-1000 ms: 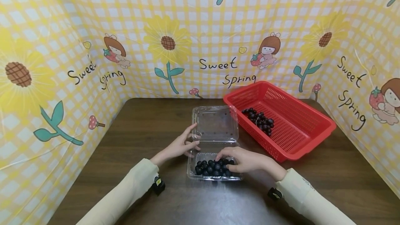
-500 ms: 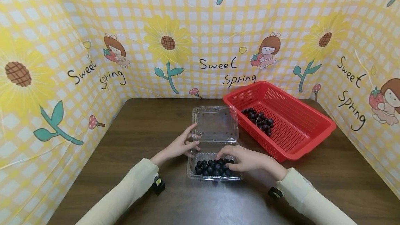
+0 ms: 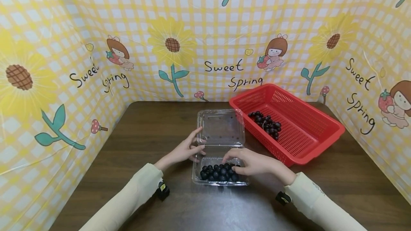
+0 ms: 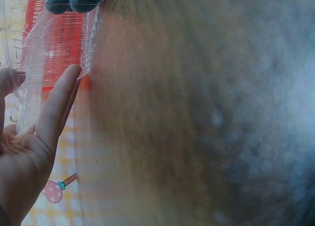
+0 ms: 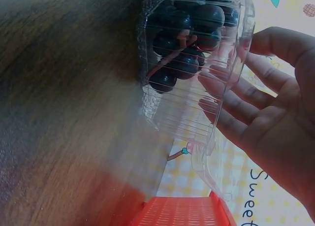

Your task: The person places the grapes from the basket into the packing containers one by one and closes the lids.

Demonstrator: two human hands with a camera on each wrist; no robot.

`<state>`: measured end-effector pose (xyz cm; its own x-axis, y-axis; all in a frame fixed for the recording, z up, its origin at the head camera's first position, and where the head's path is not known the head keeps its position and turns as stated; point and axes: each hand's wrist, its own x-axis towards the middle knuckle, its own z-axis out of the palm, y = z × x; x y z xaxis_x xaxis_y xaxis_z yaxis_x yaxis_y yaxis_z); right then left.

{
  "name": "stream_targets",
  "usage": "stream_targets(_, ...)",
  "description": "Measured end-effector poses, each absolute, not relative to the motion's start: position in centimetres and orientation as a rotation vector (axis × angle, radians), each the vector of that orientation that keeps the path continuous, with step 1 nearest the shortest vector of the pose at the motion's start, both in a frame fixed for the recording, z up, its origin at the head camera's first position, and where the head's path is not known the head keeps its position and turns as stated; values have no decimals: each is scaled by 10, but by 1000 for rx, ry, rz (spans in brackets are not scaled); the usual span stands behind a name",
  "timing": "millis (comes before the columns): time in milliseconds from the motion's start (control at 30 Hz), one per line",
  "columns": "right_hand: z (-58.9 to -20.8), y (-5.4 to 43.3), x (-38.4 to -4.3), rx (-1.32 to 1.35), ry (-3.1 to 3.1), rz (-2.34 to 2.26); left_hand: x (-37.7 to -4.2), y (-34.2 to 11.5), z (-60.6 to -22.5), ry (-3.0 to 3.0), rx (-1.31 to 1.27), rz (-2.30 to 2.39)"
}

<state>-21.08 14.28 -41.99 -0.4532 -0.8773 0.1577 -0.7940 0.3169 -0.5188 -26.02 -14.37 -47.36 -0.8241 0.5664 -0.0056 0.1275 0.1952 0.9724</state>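
We note the clear box [image 3: 221, 183] on the bench [image 3: 144, 124], its lid [image 3: 219, 126] folded back, presumably for access to the grapes [image 3: 216, 173] inside. The left hand [image 3: 181, 150], grip relaxed, touches its side, likely steadying it; the right hand [image 3: 252, 160], grip loosely spread, dips in over the grapes.

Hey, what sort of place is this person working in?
Probably a tabletop booth screened off with fabric: a checked "Sweet Spring" cloth surrounds a dark wood-look table, which bears an open clear clamshell box of dark grapes and a red plastic basket.
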Motion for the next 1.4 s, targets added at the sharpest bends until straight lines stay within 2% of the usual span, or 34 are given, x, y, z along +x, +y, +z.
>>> stream_targets(567, -416, 144, -212, -1593, 2469, -817, -261, -144, -472, 2117, 654, 1652)
stream_targets(1400, -405, 146, -208, -1509, 2491, -833, -259, -144, -472, 2110, 658, 1667)
